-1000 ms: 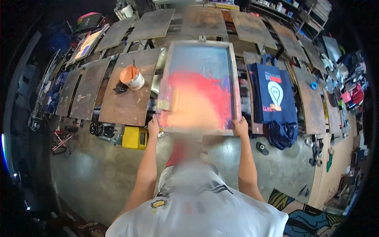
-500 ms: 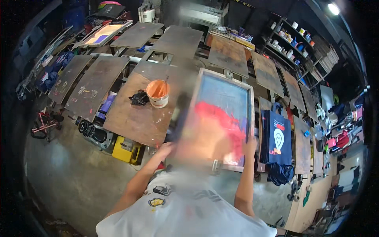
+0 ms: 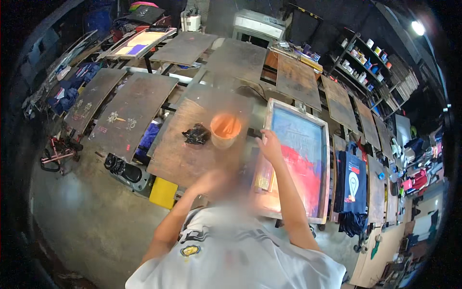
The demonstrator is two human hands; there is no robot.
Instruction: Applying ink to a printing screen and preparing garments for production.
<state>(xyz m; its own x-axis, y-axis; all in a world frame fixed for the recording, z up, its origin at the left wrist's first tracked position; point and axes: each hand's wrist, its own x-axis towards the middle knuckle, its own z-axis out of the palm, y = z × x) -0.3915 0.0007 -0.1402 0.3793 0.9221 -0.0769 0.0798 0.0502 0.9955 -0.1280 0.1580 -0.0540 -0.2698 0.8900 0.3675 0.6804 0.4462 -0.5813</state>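
a worn wooden surface [image 3: 178, 149] in a cluttered print workshop carried an orange ink tub [image 3: 225, 130]; right hand [image 3: 269, 144] gripped the screen frame [image 3: 299, 159], left hand [image 3: 209, 180] too blurred to tell.

Dim workshop lit by a ceiling lamp [image 3: 417, 27] upper right; centre blurred, fisheye edges bent and dark.

Right hand [image 3: 270, 146] outstretched, left hand [image 3: 208, 182] blurred

- Printing screen [image 3: 298, 161]: rectangular, pale wooden frame, blue mesh smeared red across the lower half; lies flat right of centre.
- Second framed screen [image 3: 139, 43]: rectangular, yellow with a purple patch; far left, rear.
- Small containers [image 3: 368, 50]: mixed colours, on dark shelving, upper right.
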